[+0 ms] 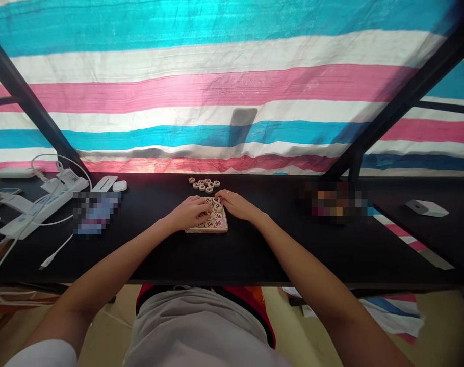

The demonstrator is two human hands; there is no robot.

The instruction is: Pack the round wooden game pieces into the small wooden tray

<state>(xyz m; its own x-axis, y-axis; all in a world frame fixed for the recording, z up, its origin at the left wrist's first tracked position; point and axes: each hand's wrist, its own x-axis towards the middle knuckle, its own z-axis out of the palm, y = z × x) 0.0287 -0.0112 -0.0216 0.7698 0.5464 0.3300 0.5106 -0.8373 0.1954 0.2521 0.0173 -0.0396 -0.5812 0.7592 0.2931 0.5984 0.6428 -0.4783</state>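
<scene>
A shallow light-coloured box [207,231] sits on the black desk in front of me, filled with round Chinese chess pieces [217,223] marked in red and black characters. My left hand [190,213] lies over the box's left side, fingers stretched across the pieces and covering several of them. At the far right corner, my right hand [235,202] has its fingertips closed around a Chinese chess piece [216,200] in the top row. Just beyond the box, several loose Chinese chess pieces [206,184] lie grouped on the desk.
A white power strip [44,208] with cables stands on the left, near a blurred blue item [96,216] and a white earbud case [120,186]. On the right are a blurred dark item [327,200] and a white charger [427,208]. Striped sheeting [216,86] hangs behind the desk [262,260].
</scene>
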